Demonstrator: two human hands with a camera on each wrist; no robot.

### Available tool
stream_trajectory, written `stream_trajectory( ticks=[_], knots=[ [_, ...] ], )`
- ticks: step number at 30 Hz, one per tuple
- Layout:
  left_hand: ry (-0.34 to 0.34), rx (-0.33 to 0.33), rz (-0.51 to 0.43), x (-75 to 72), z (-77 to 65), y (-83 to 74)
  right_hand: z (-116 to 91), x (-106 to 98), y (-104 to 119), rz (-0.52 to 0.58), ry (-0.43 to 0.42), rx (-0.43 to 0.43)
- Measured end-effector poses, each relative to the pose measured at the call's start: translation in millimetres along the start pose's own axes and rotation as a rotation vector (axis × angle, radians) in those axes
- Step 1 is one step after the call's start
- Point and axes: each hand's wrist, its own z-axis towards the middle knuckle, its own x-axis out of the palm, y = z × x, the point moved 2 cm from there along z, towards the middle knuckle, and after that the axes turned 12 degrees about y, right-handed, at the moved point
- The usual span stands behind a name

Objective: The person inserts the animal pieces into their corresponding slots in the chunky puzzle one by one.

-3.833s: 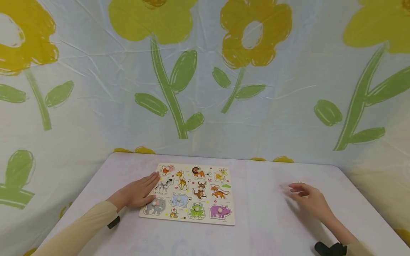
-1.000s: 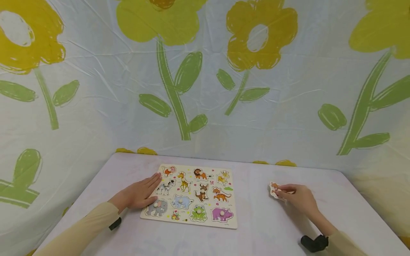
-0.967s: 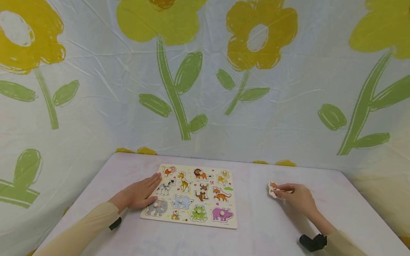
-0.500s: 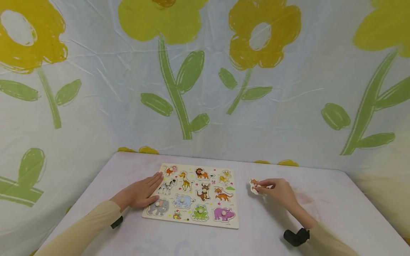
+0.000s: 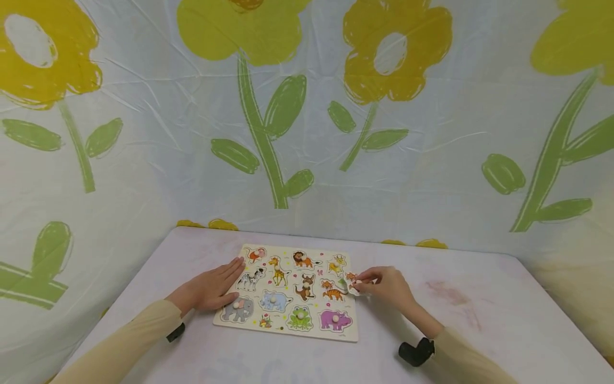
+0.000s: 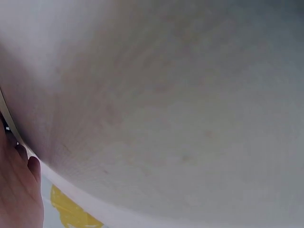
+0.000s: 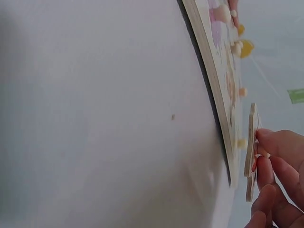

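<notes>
My right hand pinches a small tiger puzzle piece by its knob. It overlaps the right edge of a wooden animal peg puzzle board, beside the printed tiger. In the right wrist view, the piece is tilted nearly edge-on, with thumb and fingers at its knob; the board's edge is close by. My left hand lies flat with fingers straight, resting on the board's left edge. Only part of that hand enters the left wrist view.
Knobbed pieces sit in the board, among them an elephant, frog and hippo. A pale cloth covers the table. A flower-printed curtain hangs behind it.
The tiger piece has come into view in my right hand, which has carried it leftward from the right side of the table to the board's right edge. My left hand stays put.
</notes>
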Motion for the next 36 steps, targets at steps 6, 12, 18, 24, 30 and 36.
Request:
stream_trajectory(
  ticks=[6, 12, 18, 24, 30, 36],
  knots=[
    [-0.004, 0.001, 0.009, 1.5, 2.1, 2.1, 7.7, 13.6, 11.4, 0.004, 0.024, 0.004],
    [-0.002, 0.001, 0.018, 3.1, 3.3, 4.3, 11.9, 24.6, 20.3, 0.005, 0.047, 0.013],
    [0.002, 0.007, 0.005, 2.8, 3.5, 3.3, 13.3, 31.0, 25.1, 0.019, 0.059, 0.001],
    [0.002, 0.003, 0.000, 1.0, 2.1, 1.0, 15.9, 36.0, 27.3, 0.030, 0.068, -0.004],
    [0.005, 0.009, -0.001, 0.4, 1.1, 0.0, 17.4, 40.7, 30.8, 0.040, 0.082, 0.013],
    [0.004, 0.004, 0.001, 0.3, 0.0, -0.3, 17.0, 42.9, 32.0, 0.034, 0.083, 0.012]
  ],
)
